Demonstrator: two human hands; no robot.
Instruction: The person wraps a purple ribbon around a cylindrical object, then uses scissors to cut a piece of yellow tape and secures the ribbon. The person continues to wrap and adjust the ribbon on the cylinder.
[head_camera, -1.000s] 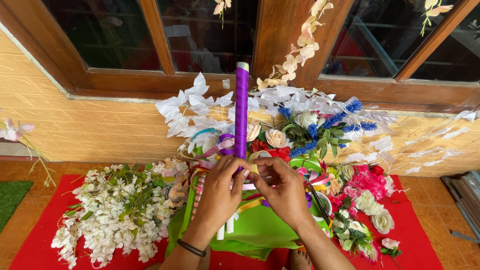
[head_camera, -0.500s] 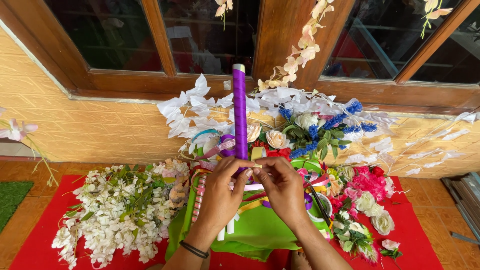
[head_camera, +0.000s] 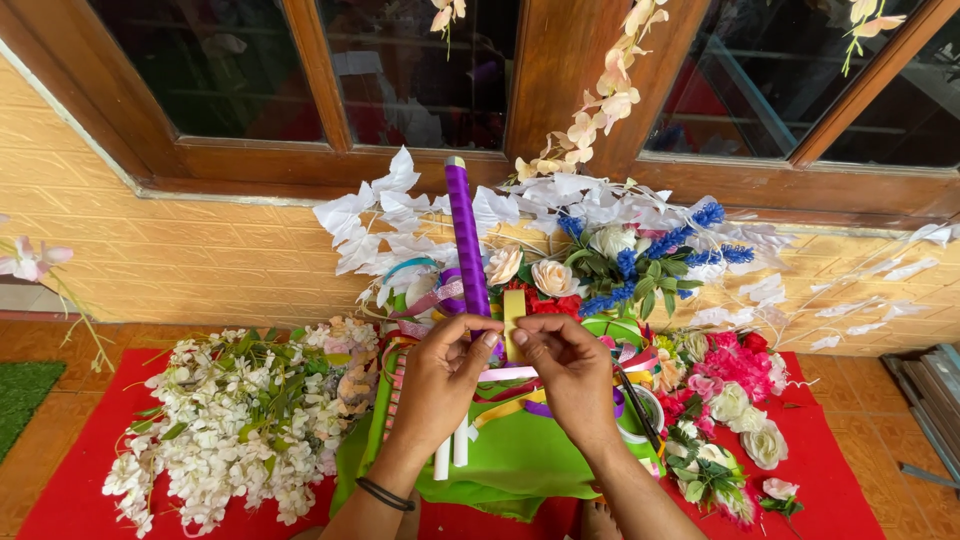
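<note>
My left hand (head_camera: 440, 378) grips the lower part of an upright stick wrapped in purple ribbon (head_camera: 465, 232). My right hand (head_camera: 570, 372) pinches a short yellow ribbon strip (head_camera: 513, 315) right beside the stick, fingertips of both hands almost touching. Under the hands lie loose ribbons in pink, yellow and purple (head_camera: 520, 392) and two white sticks (head_camera: 450, 455) on a green cloth (head_camera: 505, 460). A black band circles my left wrist.
A heap of white artificial flowers (head_camera: 230, 420) lies left on the red mat (head_camera: 70, 500). Pink, cream and blue flowers (head_camera: 730, 390) are on the right, white leaf sprays (head_camera: 400, 215) behind. A brick wall and wooden window frame (head_camera: 560, 70) stand behind.
The purple stick stays upright. My hands have shifted slightly up along it, and the right hand's yellow ribbon strip now stands upright beside the stick.
</note>
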